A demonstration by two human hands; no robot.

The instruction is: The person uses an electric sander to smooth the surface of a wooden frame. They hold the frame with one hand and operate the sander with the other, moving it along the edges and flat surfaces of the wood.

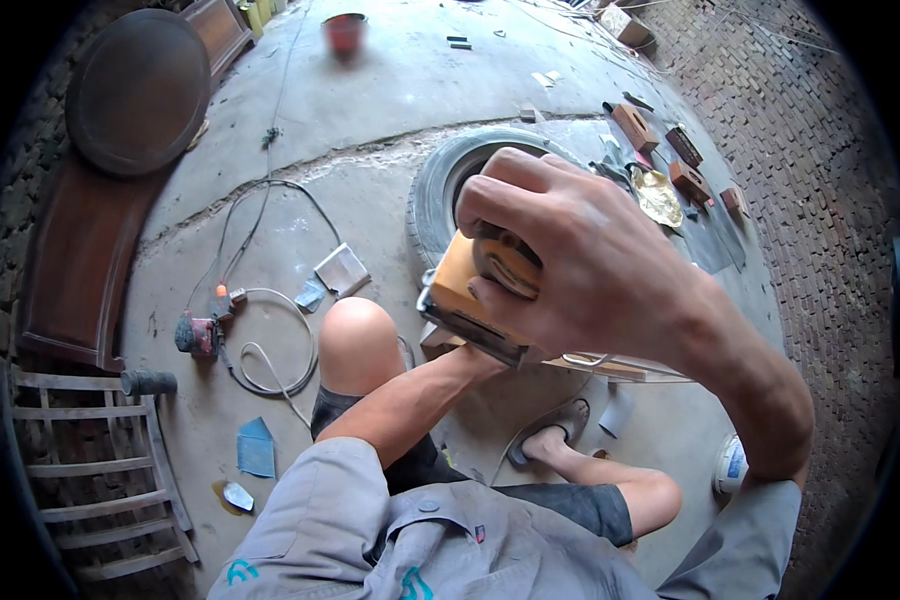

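My right hand is clamped from above on the rounded knob of an orange and yellow palm sander. The sander's flat base rests on a pale wooden piece held above my lap. From the lower left my left forearm reaches under the sander. My left hand is at the near end of that wooden piece, mostly hidden by the tool, so its grip cannot be made out. I sit with a bare knee raised just left of the sander.
An old tyre lies on the concrete floor behind the sander. A red power tool with a coiled cable lies at left, with sandpaper sheets nearby. Dark wooden furniture parts line the left. Small wooden blocks lie at right.
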